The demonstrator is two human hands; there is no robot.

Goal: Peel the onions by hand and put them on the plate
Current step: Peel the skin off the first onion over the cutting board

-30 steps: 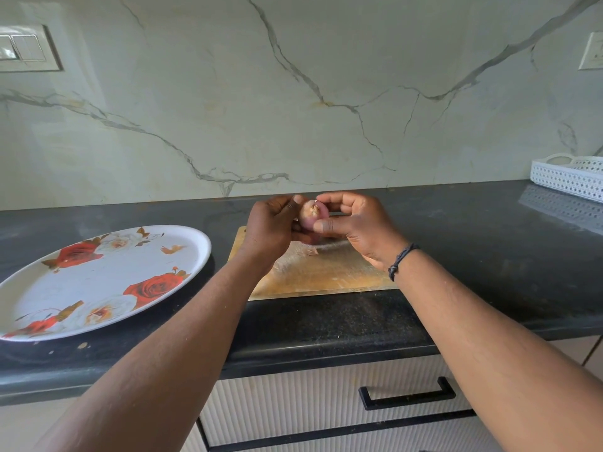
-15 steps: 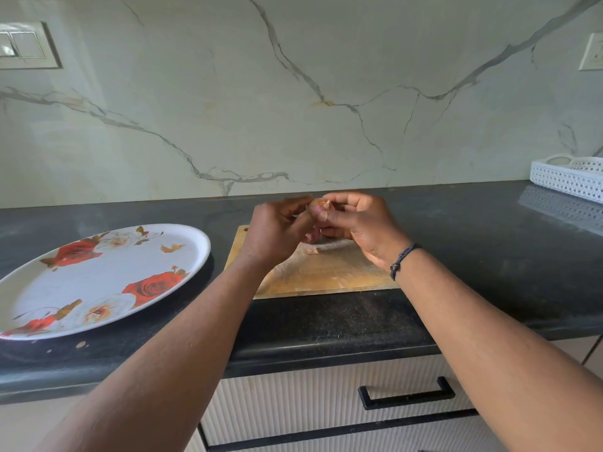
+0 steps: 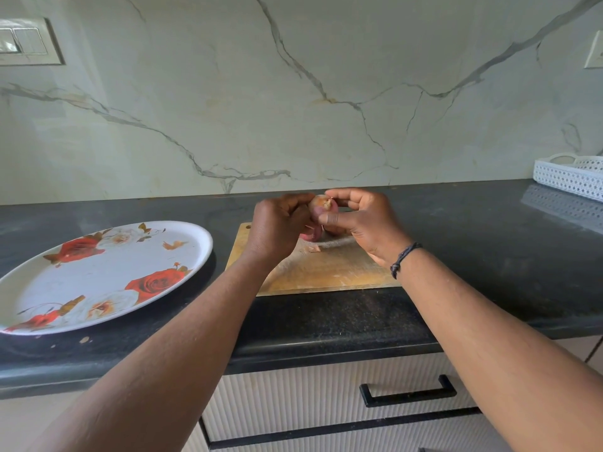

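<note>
Head view, step: you're mid-peel, right hand (image 3: 365, 220) gripping the onion (image 3: 321, 207), left hand (image 3: 277, 230) pinching its skin
Next: strip it bare, then over to the plate (image 3: 195, 238)

Both hands (image 3: 326, 223) raised together, fingers (image 3: 339, 218) curled.

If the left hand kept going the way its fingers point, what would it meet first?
The left hand points right and already grips the onion. Just past that is the right hand, holding the onion's other side.
</note>
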